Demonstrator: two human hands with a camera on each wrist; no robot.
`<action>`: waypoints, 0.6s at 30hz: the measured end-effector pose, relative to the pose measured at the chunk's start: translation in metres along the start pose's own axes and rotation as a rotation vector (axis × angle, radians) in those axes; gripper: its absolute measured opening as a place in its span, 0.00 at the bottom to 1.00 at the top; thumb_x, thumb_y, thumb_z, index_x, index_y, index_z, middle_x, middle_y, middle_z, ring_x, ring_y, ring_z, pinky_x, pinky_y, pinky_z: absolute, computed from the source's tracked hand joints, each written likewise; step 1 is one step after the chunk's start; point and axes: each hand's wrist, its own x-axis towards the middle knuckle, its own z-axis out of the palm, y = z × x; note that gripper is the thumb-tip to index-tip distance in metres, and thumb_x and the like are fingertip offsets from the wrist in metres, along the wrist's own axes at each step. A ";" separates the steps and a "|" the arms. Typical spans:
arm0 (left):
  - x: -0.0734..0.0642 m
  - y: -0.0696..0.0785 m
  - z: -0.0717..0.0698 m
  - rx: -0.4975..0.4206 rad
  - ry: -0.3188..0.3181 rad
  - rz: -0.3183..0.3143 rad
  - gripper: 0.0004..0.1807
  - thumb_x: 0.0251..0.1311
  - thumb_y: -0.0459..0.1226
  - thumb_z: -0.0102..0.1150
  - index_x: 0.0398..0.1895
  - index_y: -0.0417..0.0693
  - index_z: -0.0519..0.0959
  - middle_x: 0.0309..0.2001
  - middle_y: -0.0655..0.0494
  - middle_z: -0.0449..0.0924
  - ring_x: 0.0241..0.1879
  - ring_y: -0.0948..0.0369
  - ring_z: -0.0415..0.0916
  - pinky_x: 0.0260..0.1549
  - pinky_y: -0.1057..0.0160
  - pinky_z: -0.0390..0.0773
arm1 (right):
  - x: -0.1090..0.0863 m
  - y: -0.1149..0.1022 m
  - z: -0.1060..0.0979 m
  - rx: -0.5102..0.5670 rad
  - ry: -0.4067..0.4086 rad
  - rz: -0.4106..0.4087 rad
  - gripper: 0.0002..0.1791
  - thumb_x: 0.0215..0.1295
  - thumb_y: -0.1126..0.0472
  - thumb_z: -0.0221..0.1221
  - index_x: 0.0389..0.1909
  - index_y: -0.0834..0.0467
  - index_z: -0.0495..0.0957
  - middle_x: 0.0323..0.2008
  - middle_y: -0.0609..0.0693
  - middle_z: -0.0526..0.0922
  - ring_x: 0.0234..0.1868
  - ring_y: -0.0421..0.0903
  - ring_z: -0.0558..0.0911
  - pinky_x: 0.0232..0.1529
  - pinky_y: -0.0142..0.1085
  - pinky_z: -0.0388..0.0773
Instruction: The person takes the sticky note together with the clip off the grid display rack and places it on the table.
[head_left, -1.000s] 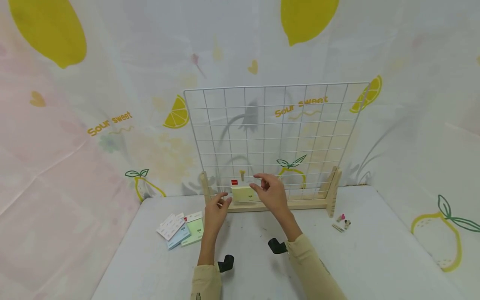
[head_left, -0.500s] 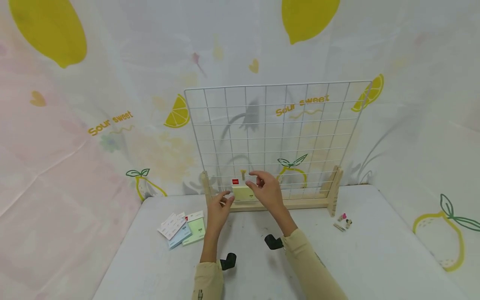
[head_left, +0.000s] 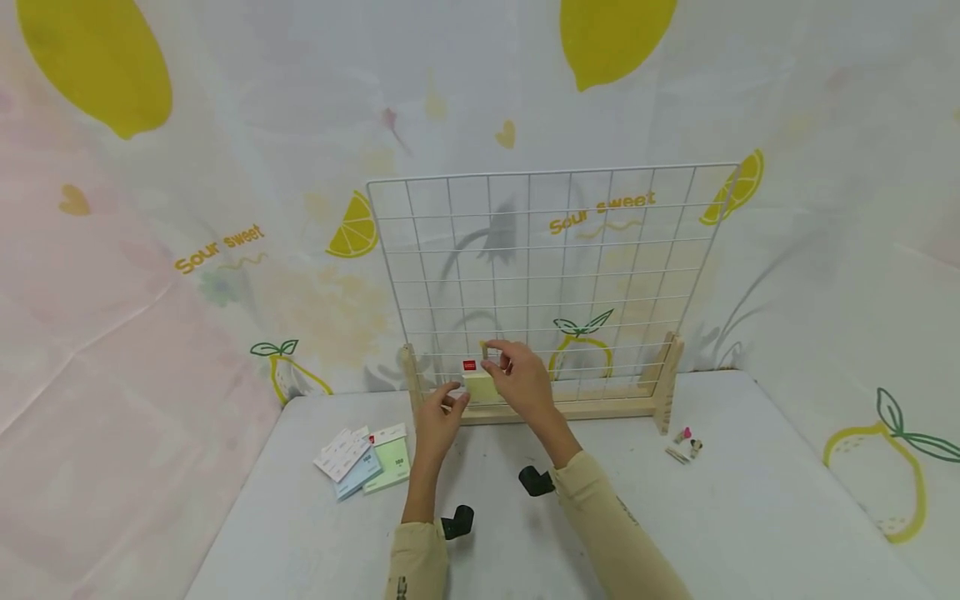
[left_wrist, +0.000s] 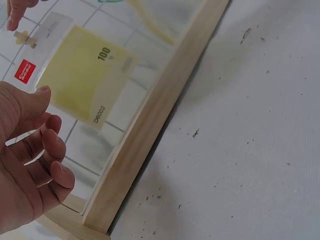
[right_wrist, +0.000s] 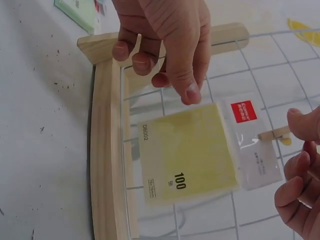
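A pack of yellow sticky notes in a clear sleeve with a red label hangs on the white wire grid. A small wooden clothespin with a yellow ornament sits at the sleeve's top edge. Beside the pack's left edge is my left hand, fingers loosely bent and thumb near the sleeve; whether it touches cannot be told. My right hand is at the clothespin, thumb and index finger apart around it. In the right wrist view the right thumb is close to the clothespin's end.
Wooden feet and a bottom bar carry the grid. More sticky-note packs, green, blue and white, lie at the left. Several small clothespins lie at the right on the white table.
My right hand has moved left, from the pack's right side to the clothespin. My left hand has shifted slightly right, closer to the pack. Pack and clothespin stay in place.
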 end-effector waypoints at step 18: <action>0.005 0.008 -0.002 0.001 -0.070 0.016 0.18 0.64 0.38 0.64 0.53 0.36 0.80 0.28 0.50 0.79 0.23 0.61 0.70 0.21 0.66 0.70 | 0.005 -0.015 0.004 -0.259 -0.025 0.022 0.20 0.66 0.53 0.64 0.58 0.52 0.79 0.25 0.46 0.72 0.19 0.41 0.68 0.17 0.34 0.63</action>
